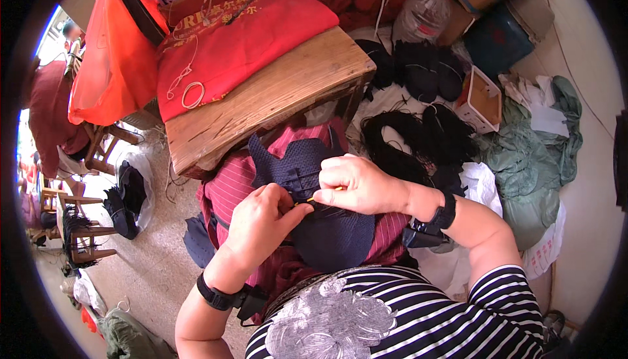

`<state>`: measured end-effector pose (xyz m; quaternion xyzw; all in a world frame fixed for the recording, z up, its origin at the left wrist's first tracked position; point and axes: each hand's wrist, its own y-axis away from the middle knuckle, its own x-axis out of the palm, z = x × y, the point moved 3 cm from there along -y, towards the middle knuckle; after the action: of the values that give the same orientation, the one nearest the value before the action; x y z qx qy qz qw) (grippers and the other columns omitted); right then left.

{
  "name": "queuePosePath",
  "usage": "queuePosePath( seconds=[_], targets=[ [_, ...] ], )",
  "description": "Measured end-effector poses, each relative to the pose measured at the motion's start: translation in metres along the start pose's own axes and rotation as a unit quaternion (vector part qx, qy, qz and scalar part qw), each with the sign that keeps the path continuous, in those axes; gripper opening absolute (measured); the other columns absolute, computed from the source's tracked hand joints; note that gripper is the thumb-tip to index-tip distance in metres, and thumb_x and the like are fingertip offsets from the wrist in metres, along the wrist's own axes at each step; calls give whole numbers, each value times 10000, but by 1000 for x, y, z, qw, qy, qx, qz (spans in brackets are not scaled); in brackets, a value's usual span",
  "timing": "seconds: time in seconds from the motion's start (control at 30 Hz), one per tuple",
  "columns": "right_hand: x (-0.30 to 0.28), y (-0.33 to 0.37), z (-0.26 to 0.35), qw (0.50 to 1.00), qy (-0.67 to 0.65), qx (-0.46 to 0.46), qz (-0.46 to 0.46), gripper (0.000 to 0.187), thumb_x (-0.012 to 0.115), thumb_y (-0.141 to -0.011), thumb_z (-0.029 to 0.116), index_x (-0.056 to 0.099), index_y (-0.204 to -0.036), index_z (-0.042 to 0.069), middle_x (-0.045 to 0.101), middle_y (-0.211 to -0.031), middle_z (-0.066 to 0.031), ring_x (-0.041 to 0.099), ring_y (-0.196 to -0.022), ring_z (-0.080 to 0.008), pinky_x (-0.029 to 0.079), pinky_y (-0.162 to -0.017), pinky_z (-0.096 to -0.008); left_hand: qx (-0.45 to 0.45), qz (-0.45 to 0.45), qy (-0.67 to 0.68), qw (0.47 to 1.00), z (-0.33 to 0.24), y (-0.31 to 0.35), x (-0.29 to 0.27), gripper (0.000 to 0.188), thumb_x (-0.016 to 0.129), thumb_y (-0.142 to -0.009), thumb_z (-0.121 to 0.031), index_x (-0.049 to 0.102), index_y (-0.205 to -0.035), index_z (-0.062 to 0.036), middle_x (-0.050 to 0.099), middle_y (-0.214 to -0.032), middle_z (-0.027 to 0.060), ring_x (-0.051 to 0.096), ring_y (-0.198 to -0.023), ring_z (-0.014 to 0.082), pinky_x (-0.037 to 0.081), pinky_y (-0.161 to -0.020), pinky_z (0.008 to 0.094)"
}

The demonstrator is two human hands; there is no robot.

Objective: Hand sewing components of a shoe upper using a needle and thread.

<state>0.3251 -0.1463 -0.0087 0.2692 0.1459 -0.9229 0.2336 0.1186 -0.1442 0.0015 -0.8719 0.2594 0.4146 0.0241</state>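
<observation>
A dark navy knitted piece point(330, 238) with an openwork mesh part lies across my lap. My left hand point(261, 218) is closed, thumb and forefinger pinching the knit near its middle. Facing it, my right hand point(350, 186) is closed around a thin yellow tool point(309, 199) that looks like a crochet hook. The tool's tip is at the knit, close to my left fingertips; whether yarn is caught on it is too small to tell. Under the knit, a maroon striped cloth point(226, 195) covers my legs.
A wooden table point(281, 74) with a red cloth point(248, 38) stands just ahead. Black yarn bundles point(405, 143), a white basket point(481, 101), a large plastic bottle point(424, 14) and green sacking point(533, 169) lie to the right. Wooden stools point(88, 235) stand left.
</observation>
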Motion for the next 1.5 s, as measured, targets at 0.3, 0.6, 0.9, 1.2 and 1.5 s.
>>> queuePosePath(
  seconds=[0.3,0.6,0.9,1.2,1.5],
  targets=[
    [1,17,-30,904,-412,89,-63,309,607,-986,157,478,-717,74,382,-746,37,393,-721,-66,354,-664,-268,5,-15,-35,999,-1,-2,2,408,824,-790,-377,619,-831,-27,622,-732,109,636,-665,276,511,-622,382],
    [-4,14,-7,958,-265,93,-52,89,698,-928,118,675,-984,52,636,-897,9,537,-772,-60,471,-706,-238,-4,52,101,993,12,4,-9,231,795,-815,-115,653,-955,1,633,-816,72,625,-682,146,517,-625,294],
    [0,11,9,990,-121,29,-63,127,736,-878,71,731,-1003,51,617,-894,-8,537,-744,-80,450,-695,-227,26,74,153,985,13,10,-10,282,805,-792,-69,662,-1020,15,620,-857,63,636,-713,118,538,-639,264],
    [-7,19,-7,944,-271,165,-87,76,637,-982,99,643,-992,24,638,-905,-25,596,-738,-67,500,-700,-215,39,58,102,992,12,8,-4,287,827,-756,-55,646,-974,-6,615,-852,53,631,-718,128,534,-648,272],
    [-26,31,-12,922,-322,128,-175,121,618,-1004,125,606,-1033,8,686,-963,-91,689,-858,-143,557,-811,-277,28,45,91,994,11,9,-1,247,811,-766,-47,640,-943,-23,604,-834,48,613,-680,124,519,-623,268]
  ],
)
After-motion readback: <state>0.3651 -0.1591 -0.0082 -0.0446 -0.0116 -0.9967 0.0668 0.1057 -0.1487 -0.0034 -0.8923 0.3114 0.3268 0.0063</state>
